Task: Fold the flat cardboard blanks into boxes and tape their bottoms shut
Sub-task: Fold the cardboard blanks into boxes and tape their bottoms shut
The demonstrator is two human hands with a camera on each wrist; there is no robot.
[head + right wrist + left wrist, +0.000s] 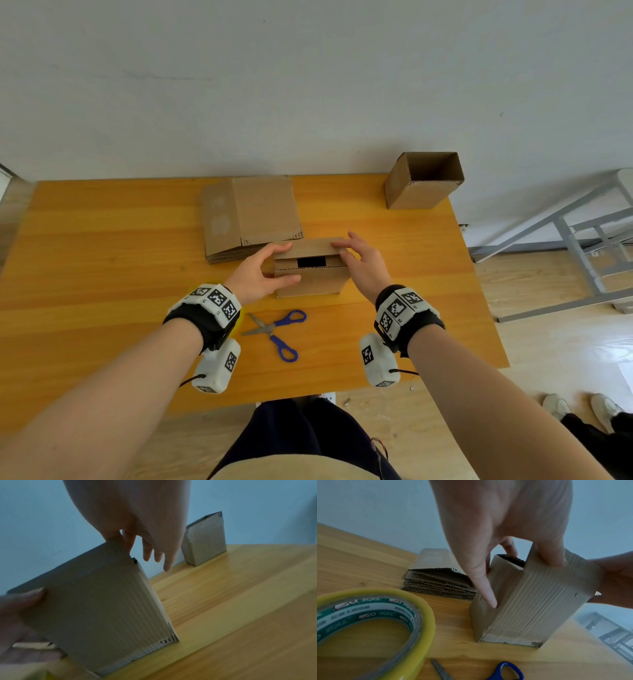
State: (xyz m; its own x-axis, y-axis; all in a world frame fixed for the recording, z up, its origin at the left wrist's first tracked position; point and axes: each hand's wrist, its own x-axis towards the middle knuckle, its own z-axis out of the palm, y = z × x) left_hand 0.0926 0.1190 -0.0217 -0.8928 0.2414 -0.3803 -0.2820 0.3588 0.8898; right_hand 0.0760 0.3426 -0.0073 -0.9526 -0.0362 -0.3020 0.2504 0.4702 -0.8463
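Cardboard box [310, 270] stands mid-frame between both hands, flaps up (gap unclosed): left hand [260, 274] grips its left side, right hand [363, 263] presses straight fingers on the right flap.

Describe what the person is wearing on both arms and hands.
Both forearms are bare, with no sleeves, and the left hand and right hand wear no gloves. Each wrist carries a black strap under a white band printed with black-and-white square markers. A white marker-tagged camera pod hangs below each wrist, with a thin black cable leaving it.
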